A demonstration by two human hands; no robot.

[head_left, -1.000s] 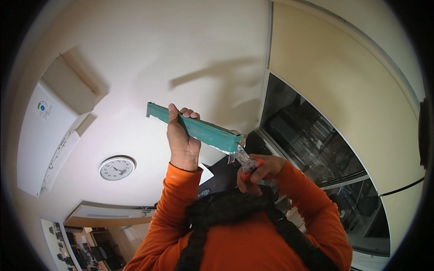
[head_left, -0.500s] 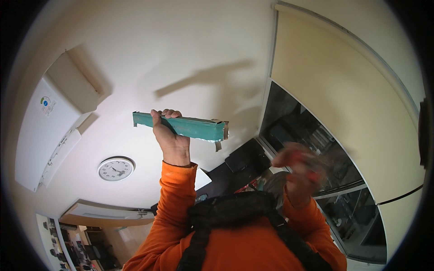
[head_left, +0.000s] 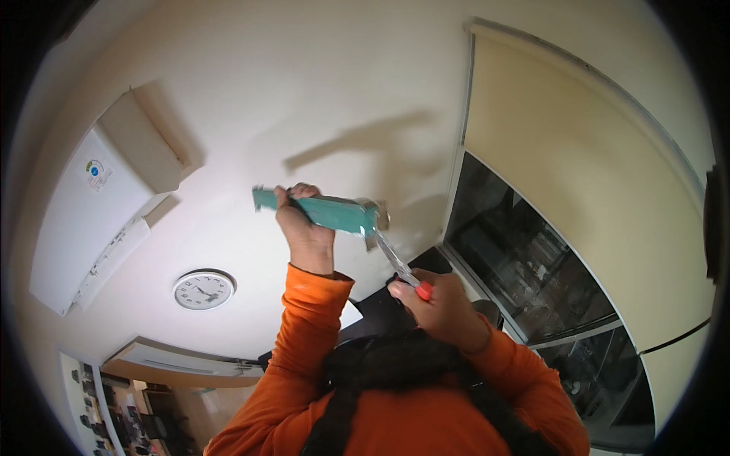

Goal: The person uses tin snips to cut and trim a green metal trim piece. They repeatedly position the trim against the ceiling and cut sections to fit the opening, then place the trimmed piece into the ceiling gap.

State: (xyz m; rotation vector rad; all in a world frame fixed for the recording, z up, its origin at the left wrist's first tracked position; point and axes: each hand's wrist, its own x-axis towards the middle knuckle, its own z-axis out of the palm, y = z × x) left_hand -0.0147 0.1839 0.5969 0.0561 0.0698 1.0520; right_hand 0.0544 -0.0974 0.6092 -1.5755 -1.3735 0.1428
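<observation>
My left hand [head_left: 303, 232] is closed around a long green strip [head_left: 341, 214], apparently a folded box or channel with ragged, silvery edges at its right end, held up level in front of the pale wall. My right hand [head_left: 439, 308] grips red-handled scissors [head_left: 395, 254], their silver blades pointing up and left to that right end, where they appear to touch it. Whether the blades are apart or together is too small to tell. Both forearms are in orange sleeves.
A white air conditioner [head_left: 91, 205] is mounted at left, above a round wall clock [head_left: 203, 289]. At right are a pale roller blind [head_left: 570, 129] and dark window panes [head_left: 525, 266]. Black furniture [head_left: 369, 308] sits behind my hands. A doorway [head_left: 190, 410] shows another room at lower left.
My right hand swung away right with the scissors, blurred, and is back at the strip's right end, turned differently. My left hand tilted the strip flatter, shifting left, then slightly back rightward.
</observation>
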